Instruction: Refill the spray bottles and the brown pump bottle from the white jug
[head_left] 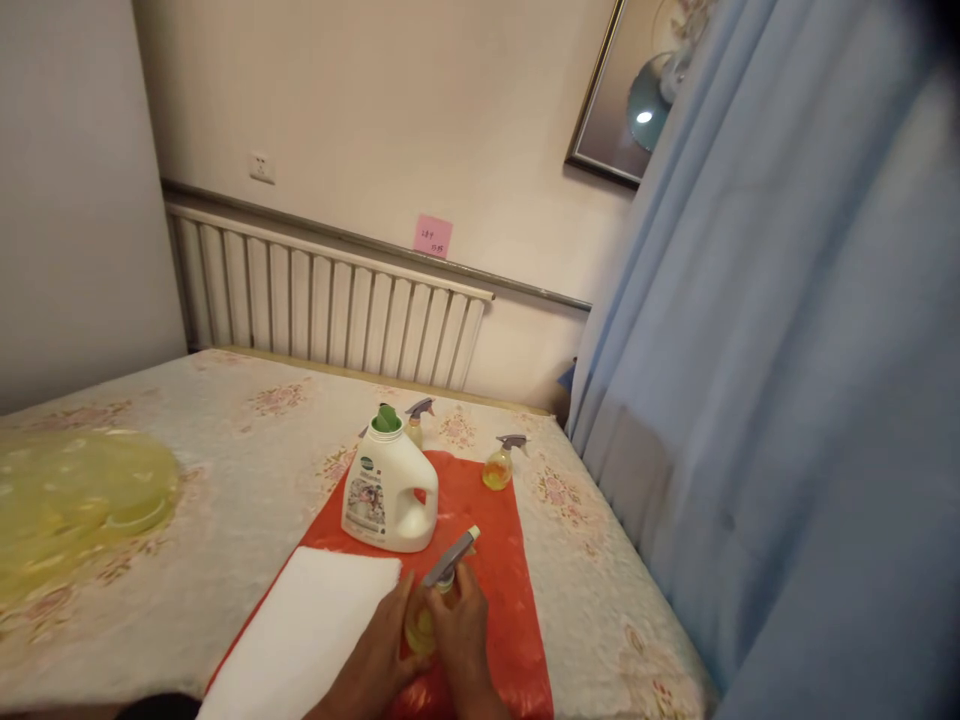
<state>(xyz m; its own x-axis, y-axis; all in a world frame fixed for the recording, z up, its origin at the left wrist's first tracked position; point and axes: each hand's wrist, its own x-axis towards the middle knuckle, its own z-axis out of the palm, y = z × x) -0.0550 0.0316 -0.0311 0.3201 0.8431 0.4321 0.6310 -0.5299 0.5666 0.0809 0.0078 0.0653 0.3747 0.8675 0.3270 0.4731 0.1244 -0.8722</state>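
The left hand (382, 640) grips the sprayer (421, 630) over the red sheet (517, 610), likely steadying it; the right hand (463, 625) holds near its neck. The jug (401, 515) stands near, perhaps for easy reach.

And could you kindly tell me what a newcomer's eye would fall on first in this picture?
Probably the bright red sheet on the flowered cloth, with a large white jug standing on it. Just nearer, the left hand and right hand hold a spray bottle between them. A broad blue curtain fills the right side of the view.
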